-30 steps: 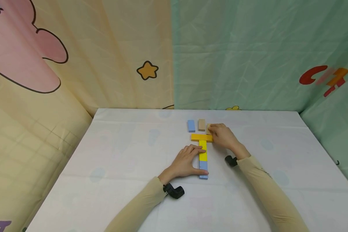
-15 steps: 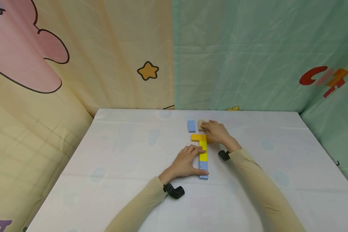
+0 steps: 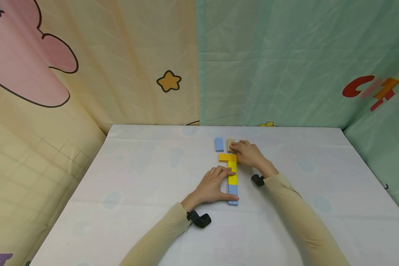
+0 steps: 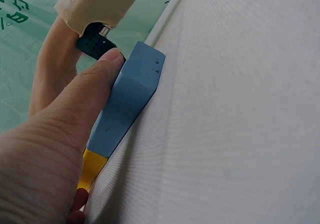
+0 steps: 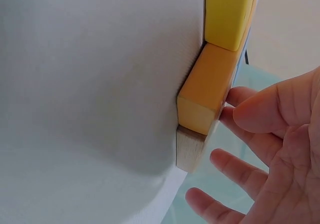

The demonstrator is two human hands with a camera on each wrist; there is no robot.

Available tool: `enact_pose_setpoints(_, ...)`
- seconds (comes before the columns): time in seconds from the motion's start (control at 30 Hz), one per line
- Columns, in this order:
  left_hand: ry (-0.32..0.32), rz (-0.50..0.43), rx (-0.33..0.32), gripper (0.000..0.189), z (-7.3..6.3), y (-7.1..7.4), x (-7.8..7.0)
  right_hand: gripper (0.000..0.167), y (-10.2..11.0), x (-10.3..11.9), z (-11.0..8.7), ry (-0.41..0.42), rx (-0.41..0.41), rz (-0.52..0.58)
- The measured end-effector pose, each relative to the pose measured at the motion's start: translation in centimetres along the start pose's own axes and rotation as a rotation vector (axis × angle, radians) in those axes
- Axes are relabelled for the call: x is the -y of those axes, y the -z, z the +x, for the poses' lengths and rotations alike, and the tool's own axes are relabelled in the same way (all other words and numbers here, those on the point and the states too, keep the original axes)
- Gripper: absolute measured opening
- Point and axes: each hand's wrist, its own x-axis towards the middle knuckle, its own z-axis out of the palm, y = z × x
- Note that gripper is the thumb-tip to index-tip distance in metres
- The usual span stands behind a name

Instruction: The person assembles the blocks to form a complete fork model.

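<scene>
In the head view, yellow block point(image 3: 232, 178) and blue block point(image 3: 233, 189) form a column, with an orange block point(image 3: 227, 158) laid across its far end. My left hand point(image 3: 210, 187) rests along the column, fingers on the yellow part and thumb on the blue; its thumb also lies against the blue block point(image 4: 122, 104) in the left wrist view. My right hand point(image 3: 251, 153) touches a tan block point(image 3: 230, 146) behind the orange one with its fingertips. Another tan block point(image 5: 190, 148) sits against the orange block point(image 5: 202, 91) in the right wrist view, hidden by my hand in the head view.
A separate blue block point(image 3: 219, 145) lies left of the touched tan block. The blocks lie on a white-covered table point(image 3: 146, 170), with yellow and green curtains point(image 3: 272, 74) behind it. A black camera point(image 3: 199, 219) sits on my left wrist.
My right hand has moved left from the right-hand tan block to the middle one, which has slid slightly nearer the orange block. The left hand stays in place.
</scene>
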Motion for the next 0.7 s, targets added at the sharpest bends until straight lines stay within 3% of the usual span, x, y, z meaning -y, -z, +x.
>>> enact_pose_setpoints(0.7, 0.006, 0.002, 0.005, 0.08, 0.0, 0.1, -0.1, 0.038, 0.1, 0.4, -1.2, 0.056, -0.013, -0.019)
